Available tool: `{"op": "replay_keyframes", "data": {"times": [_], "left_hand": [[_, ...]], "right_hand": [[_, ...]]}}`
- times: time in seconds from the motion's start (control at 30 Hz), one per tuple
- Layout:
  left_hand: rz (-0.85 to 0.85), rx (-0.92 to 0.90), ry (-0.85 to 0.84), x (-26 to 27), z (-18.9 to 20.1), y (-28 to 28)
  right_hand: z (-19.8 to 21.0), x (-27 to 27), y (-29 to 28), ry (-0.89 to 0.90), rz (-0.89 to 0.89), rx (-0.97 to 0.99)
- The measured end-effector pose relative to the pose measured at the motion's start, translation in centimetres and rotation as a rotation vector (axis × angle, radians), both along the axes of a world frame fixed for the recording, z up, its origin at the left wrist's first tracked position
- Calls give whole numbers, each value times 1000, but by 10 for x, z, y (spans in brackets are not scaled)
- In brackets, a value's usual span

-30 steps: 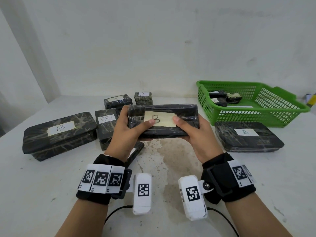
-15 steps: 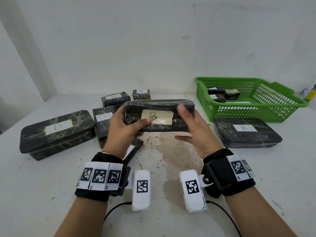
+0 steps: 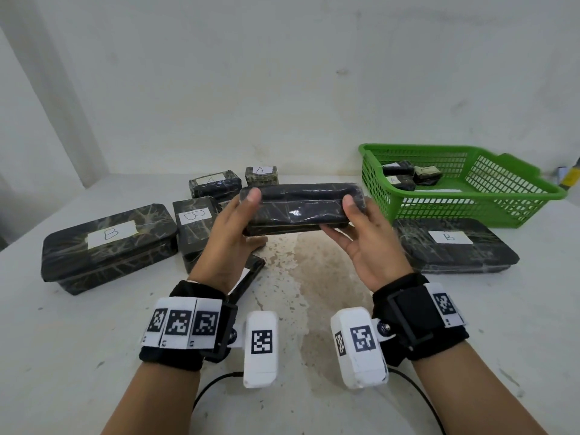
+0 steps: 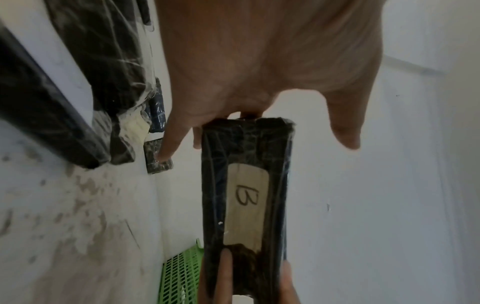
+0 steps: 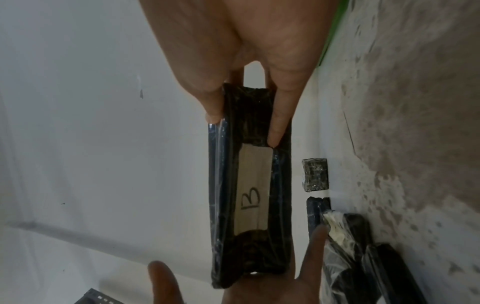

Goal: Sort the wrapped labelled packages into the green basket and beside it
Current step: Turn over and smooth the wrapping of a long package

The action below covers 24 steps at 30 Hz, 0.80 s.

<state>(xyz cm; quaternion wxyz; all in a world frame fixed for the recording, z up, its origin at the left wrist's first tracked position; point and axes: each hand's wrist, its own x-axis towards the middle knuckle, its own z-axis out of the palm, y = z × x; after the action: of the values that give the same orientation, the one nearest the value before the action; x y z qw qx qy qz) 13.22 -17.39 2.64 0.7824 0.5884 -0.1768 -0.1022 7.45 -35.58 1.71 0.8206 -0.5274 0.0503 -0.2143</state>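
Both hands hold a long black wrapped package (image 3: 301,208) level above the middle of the table. Its "B" label (image 4: 245,207) faces the far wall, so only the wrist views show it. My right hand (image 3: 351,221) pinches the right end between thumb and fingers (image 5: 280,115). On the left end my left hand (image 3: 244,215) presses its palm, fingers straight and thumb held off the wrap. The green basket (image 3: 502,211) stands at the back right with a few small packages (image 3: 398,174) inside. A flat "B" package (image 3: 452,246) lies in front of it.
On the left lie a large "B" box (image 3: 106,243) and a smaller "B" package (image 3: 194,227). Behind them sit two "A" packages (image 3: 215,183) (image 3: 261,174). A thin package (image 3: 251,271) lies under my left wrist. The white wall is close behind.
The held package has rolled so its label, which faced me, now faces the wall. My right hand let go and took a new hold on the right end.
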Motion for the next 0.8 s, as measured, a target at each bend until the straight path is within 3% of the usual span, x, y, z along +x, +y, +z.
{"op": "replay_keyframes", "data": {"times": [0.17,0.4,0.63,0.8], "left_hand": [[173,34,-57,2,-2,-2],[89,-18,-55,-3,2,-3],[154,15,-68,1,-4,-6],[74,-33,-38,-1,-1,-7]], "right_hand": [[6,-7,5,32,64,-82],[3,-5,4,18,-71,-112],[5,-7,9,38,-44,-147],[2,-5,9,33,-81,-156]]}}
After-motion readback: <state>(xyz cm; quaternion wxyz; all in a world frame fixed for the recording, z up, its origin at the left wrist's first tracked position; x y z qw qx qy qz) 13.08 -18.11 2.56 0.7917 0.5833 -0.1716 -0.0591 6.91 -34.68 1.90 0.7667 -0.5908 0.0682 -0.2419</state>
